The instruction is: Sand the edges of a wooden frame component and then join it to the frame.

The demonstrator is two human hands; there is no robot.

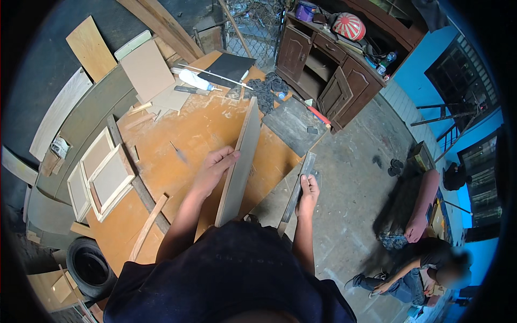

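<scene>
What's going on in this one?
Someone at a wooden table holds a long grayish board by its edge in the left hand and a narrow dark strip in the right hand. Pale framed panels lie on the table's left side, and a white bottle lies toward the far end. Another person sits off to the right.
</scene>
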